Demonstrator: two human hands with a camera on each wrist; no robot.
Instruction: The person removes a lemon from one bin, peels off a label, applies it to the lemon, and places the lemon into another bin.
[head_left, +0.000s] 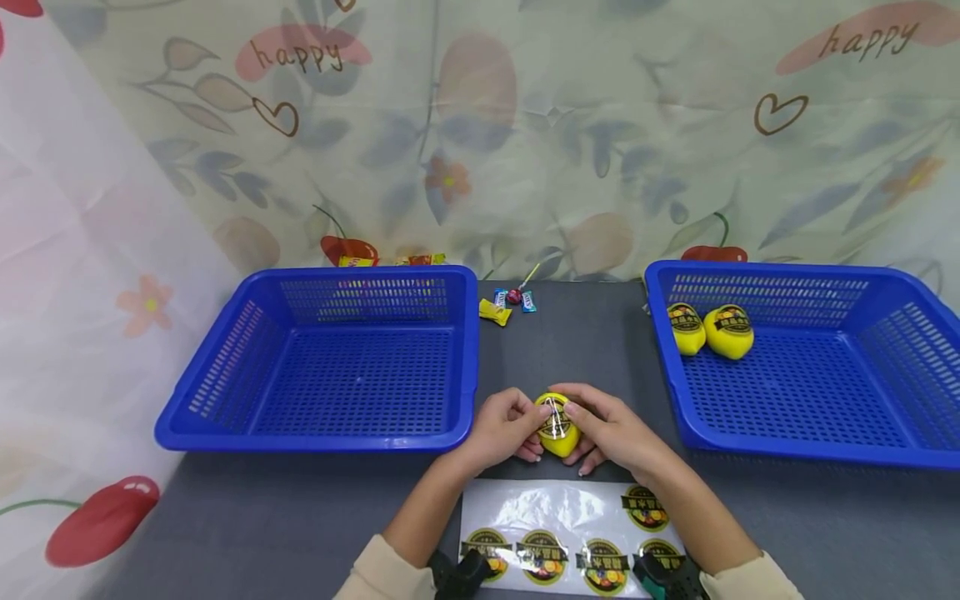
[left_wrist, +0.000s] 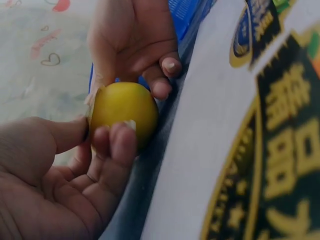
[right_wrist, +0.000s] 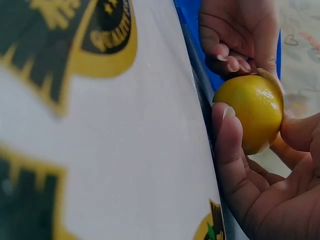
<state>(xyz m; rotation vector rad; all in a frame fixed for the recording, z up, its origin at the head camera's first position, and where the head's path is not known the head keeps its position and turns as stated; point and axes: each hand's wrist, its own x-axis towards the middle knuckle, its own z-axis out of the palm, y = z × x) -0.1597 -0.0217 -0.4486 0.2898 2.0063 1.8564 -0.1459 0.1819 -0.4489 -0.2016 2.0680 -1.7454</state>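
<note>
Between both hands is a yellow lemon [head_left: 563,444] with a round black-and-gold sticker [head_left: 556,421] on its upper face. My left hand [head_left: 502,429] has its thumb on the sticker's left side and curled fingers against the fruit. From the other side my right hand [head_left: 617,433] grips the lemon, thumb on the sticker and fingers around the fruit. In the right wrist view, a sticker edge [right_wrist: 268,77] stands slightly off the lemon by the left thumb. A sheet of matching stickers [head_left: 555,504] lies just below the hands, partly covered by the right forearm.
A blue basket [head_left: 315,442] stands to the left. Another blue basket [head_left: 810,446] at the right holds two labelled lemons [head_left: 729,332]. Small wrapped candies [head_left: 495,312] and a lollipop [head_left: 514,296] lie between the baskets near the patterned curtain [head_left: 555,167].
</note>
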